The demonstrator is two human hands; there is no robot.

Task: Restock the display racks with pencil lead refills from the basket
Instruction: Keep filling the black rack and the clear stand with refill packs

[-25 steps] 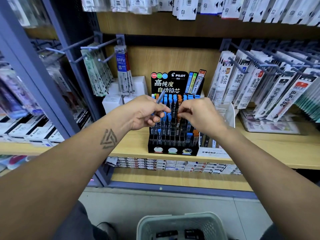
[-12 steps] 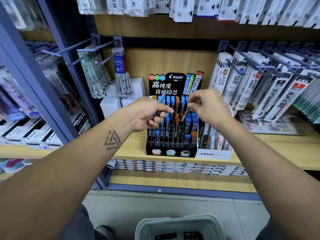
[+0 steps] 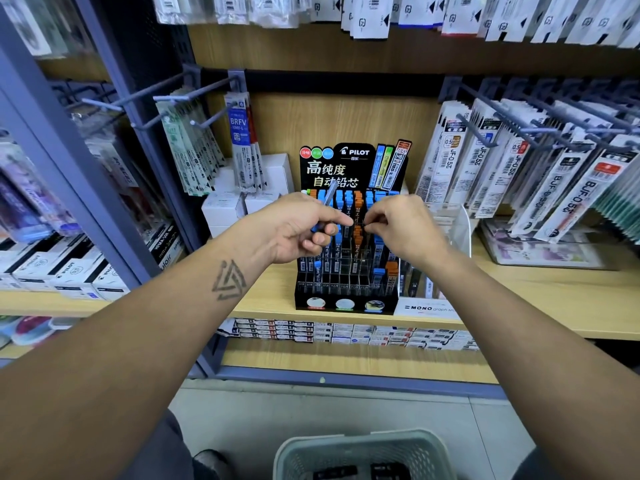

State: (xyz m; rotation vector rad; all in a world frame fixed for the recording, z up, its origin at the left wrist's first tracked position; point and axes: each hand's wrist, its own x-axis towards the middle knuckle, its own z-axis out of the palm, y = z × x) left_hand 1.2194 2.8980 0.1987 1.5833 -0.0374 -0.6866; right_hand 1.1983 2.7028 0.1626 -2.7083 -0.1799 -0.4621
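Clearly light, stiff and slick, the refill tube (image 3: pixel 327 206) sits pinched in the left hand (image 3: pixel 298 226); the right hand (image 3: pixel 398 230) pinches another tube at centre frame, best held mid-body.

- Shelf board (image 3: pixel 554 292): light wood, running across the middle of the view.
- Back panel (image 3: pixel 339 119): the same light wood grain, with a dark rail along its top.
- Upright post (image 3: pixel 52 140): blue-grey metal, slanting on the left.
- Peg hooks (image 3: pixel 485 133): blue-grey metal, jutting forward from the rail on both sides.
- Upper shelf (image 3: pixel 311 46): wood, edge crossing the top.
- Lower shelf (image 3: pixel 346 358): wood, with a blue-grey front lip.
- Floor (image 3: pixel 311 420): pale grey tiles with faint joints.
- Light: even and bright, with soft shadow under each shelf.
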